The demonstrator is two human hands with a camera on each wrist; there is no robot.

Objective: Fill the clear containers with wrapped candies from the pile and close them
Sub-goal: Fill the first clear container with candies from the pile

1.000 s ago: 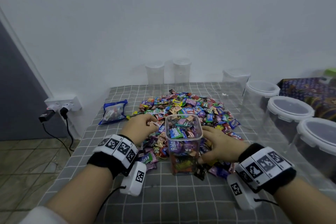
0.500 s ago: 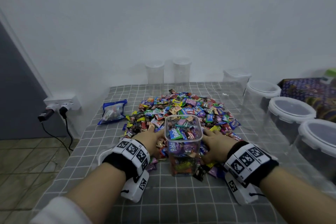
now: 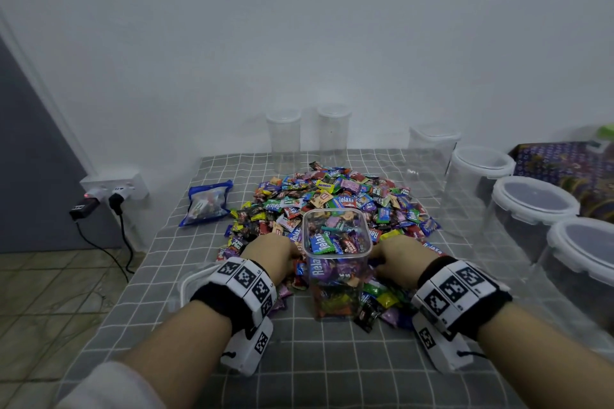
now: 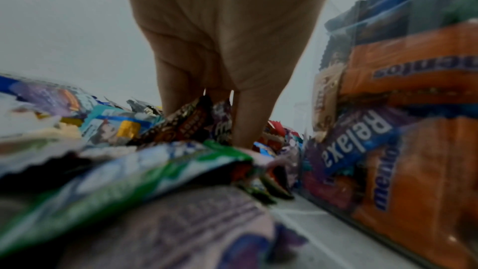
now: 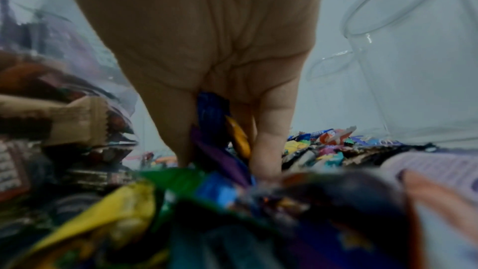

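**Clear plastic tub, nearly full, flanked by two hands in the candy pile**

Clear plastic forms the square container (image 3: 336,262), which stands open near the front middle of the desk (image 3: 332,359), at the front edge of the candy pile (image 3: 332,199). It is packed almost to the rim with wrappers; a blue "Relaxa" label shows on top and another reads through its front wall. In the left wrist view, orange "mentos" wrappers and a purple-blue "Relaxa" press against its side.

The left hand (image 3: 269,254) sits just left of the container, fingers curled down and grasping brown and purple candies from the pile. The right hand (image 3: 398,257) sits just right of it, fingers clenched around blue, purple and orange wrappers.

Among the pile, "mentos" and "Relaxa" can be read; other print is too small to tell.

Two tall lidded jars (image 3: 309,133) stand at the back edge. Along the right edge runs a row of round tubs (image 3: 531,206), some with white clip lids. A blue-edged packet (image 3: 207,202) lies toward the back left, apart from the pile. A clear lid (image 3: 189,279) lies just left of the left wrist.
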